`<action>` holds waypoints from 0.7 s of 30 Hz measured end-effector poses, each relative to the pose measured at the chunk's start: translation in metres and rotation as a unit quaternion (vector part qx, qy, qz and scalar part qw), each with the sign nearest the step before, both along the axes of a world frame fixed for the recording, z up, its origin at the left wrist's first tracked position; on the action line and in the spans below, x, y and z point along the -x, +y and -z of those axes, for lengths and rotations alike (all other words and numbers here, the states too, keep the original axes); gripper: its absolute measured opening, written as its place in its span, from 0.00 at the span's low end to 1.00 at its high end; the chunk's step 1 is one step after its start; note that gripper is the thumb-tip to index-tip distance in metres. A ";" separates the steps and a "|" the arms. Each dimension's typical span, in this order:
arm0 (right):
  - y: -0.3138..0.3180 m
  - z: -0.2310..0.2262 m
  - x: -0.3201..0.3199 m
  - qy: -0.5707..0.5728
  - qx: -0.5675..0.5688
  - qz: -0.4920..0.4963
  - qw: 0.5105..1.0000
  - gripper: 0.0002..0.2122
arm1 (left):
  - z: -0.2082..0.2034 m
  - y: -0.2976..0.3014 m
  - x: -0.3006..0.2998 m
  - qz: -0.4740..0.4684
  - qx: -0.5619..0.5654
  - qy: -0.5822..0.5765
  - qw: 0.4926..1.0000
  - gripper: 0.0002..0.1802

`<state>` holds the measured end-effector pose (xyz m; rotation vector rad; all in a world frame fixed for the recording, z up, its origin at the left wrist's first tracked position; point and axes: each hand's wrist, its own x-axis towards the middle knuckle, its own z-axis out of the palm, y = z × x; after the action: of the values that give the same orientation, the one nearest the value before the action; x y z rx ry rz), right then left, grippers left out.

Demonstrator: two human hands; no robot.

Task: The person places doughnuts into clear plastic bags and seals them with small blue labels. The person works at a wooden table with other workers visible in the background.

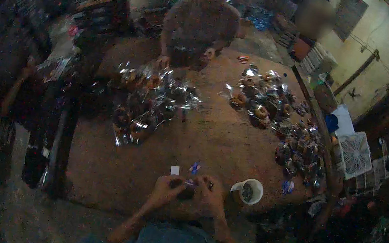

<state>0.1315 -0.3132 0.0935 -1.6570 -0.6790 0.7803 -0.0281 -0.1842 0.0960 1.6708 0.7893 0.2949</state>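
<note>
Near the table's front edge, my left hand (166, 190) and my right hand (210, 193) are close together, fingers bent inward. Between their fingertips is a small purple-and-white piece (189, 182); its kind is too dim to tell. Fingers of both hands are closed on it, and a dark patch shows just below. Just beyond lies another small purple-blue piece (194, 167). A white paper square (175, 170) rests beyond my left hand. To the right of my right hand stands a white tub (255, 191) with small dark bits inside.
Clear-wrapped, brown ring-shaped items form a left pile (141, 126) and a right pile (261, 111) on the brown table (202, 138). Smaller wrapped pieces (300, 152) line the right edge. Across the table a person (198, 26) reaches toward the left pile. A white plastic crate (353, 154) stands beyond the right edge.
</note>
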 end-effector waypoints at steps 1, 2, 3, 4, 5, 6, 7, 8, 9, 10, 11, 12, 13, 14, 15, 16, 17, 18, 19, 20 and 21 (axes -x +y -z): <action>0.008 0.007 -0.016 0.037 0.003 0.010 0.999 0.10 | -0.002 -0.001 0.003 -0.009 -0.008 -0.051 0.999 0.16; 0.023 0.017 -0.034 0.019 0.041 -0.006 0.999 0.10 | -0.003 0.002 0.008 -0.027 -0.006 -0.067 0.997 0.16; 0.029 0.031 -0.050 -0.003 0.019 -0.048 0.999 0.11 | -0.002 -0.001 0.014 -0.047 0.006 -0.050 0.998 0.15; 0.037 0.048 -0.064 -0.192 0.096 -0.060 0.975 0.14 | -0.001 -0.005 0.021 -0.065 -0.007 -0.076 0.995 0.15; 0.044 0.064 -0.076 -0.374 0.152 -0.081 0.911 0.18 | 0.000 -0.013 0.026 -0.095 0.024 -0.043 0.994 0.14; 0.045 0.083 -0.076 -0.390 0.140 -0.122 0.902 0.20 | 0.004 -0.014 0.033 -0.118 0.031 -0.052 0.991 0.13; 0.047 0.098 -0.080 -0.402 0.161 -0.155 0.888 0.23 | 0.007 -0.018 0.039 -0.150 0.030 -0.069 0.986 0.12; 0.051 0.108 -0.088 -0.421 0.164 -0.179 0.874 0.26 | 0.009 -0.024 0.041 -0.155 0.026 -0.071 0.985 0.11; 0.047 0.117 -0.088 -0.373 0.144 -0.197 0.895 0.27 | 0.012 -0.029 0.043 -0.168 0.014 -0.078 0.983 0.11; 0.048 0.122 -0.088 -0.413 0.121 -0.182 0.884 0.27 | 0.012 -0.034 0.045 -0.181 -0.008 -0.092 0.979 0.10; 0.050 0.126 -0.088 -0.443 0.107 -0.181 0.871 0.27 | 0.013 -0.038 0.046 -0.180 -0.012 -0.084 0.980 0.10; 0.047 0.128 -0.090 -0.427 0.052 -0.166 0.888 0.25 | 0.012 -0.044 0.047 -0.183 -0.023 -0.082 0.979 0.09; 0.048 0.129 -0.092 -0.395 0.020 -0.156 0.905 0.23 | 0.011 -0.048 0.047 -0.189 -0.021 -0.063 0.980 0.09; 0.046 0.131 -0.093 -0.436 0.010 -0.153 0.887 0.20 | 0.011 -0.052 0.047 -0.200 -0.036 -0.066 0.977 0.09; 0.045 0.135 -0.095 -0.461 0.039 -0.133 0.876 0.17 | 0.011 -0.060 0.047 -0.205 -0.032 -0.050 0.977 0.09; 0.048 0.138 -0.097 -0.444 0.004 -0.134 0.886 0.15 | 0.011 -0.067 0.047 -0.213 -0.021 -0.026 0.976 0.09; 0.046 0.143 -0.098 -0.416 -0.001 -0.133 0.900 0.14 | 0.013 -0.073 0.044 -0.236 -0.025 -0.026 0.971 0.09; 0.046 0.147 -0.099 -0.376 0.044 -0.140 0.915 0.12 | 0.016 -0.079 0.042 -0.264 -0.038 -0.029 0.963 0.09; 0.044 0.150 -0.099 -0.377 -0.008 -0.125 0.918 0.11 | 0.020 -0.085 0.037 -0.288 -0.042 -0.027 0.956 0.09; 0.045 0.151 -0.100 -0.370 -0.021 -0.115 0.922 0.11 | 0.023 -0.089 0.034 -0.302 -0.054 -0.044 0.951 0.10; 0.043 0.148 -0.099 -0.366 -0.022 -0.094 0.926 0.10 | 0.026 -0.093 0.032 -0.299 -0.055 -0.015 0.952 0.10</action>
<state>0.2310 -0.2701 -0.0542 -1.8556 -1.3807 0.2418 -0.0604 -0.2775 0.0700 1.4881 1.2680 0.7957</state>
